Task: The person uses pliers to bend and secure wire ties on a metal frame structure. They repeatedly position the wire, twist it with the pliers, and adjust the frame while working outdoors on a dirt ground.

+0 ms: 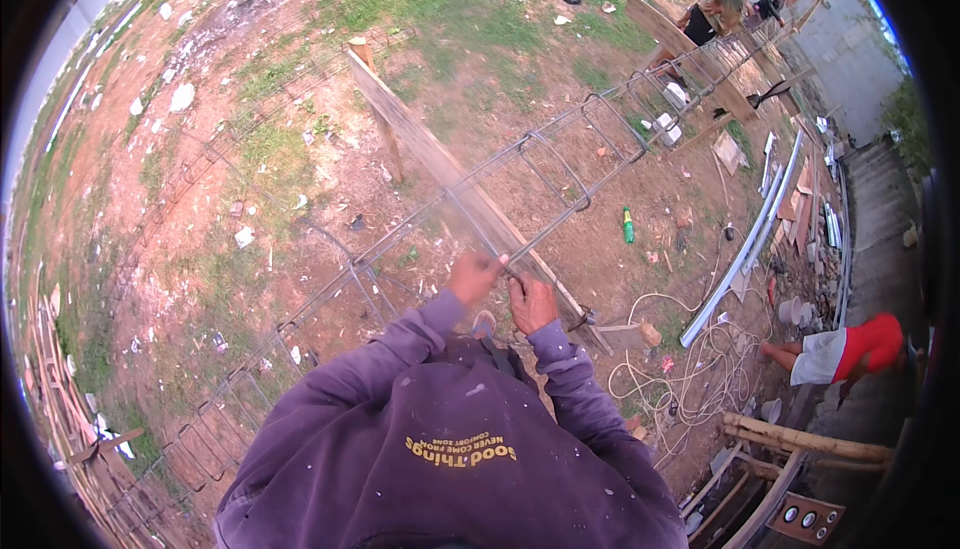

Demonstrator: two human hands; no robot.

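Running lower left to upper right, the rebar cage [582, 205] meets my left hand [475, 278] and right hand [533, 302]; fingers curled, exact grip I cannot tell.

I'm on an outdoor building site; a rebar cage [583, 205] runs through mid-frame; metal strips [742, 262] lie at right; a wall [855, 69] stands upper right.

The rebar cage [583, 203] looks matt metal — the plank [424, 141] rough wood, the bottle [628, 226] glossy plastic.
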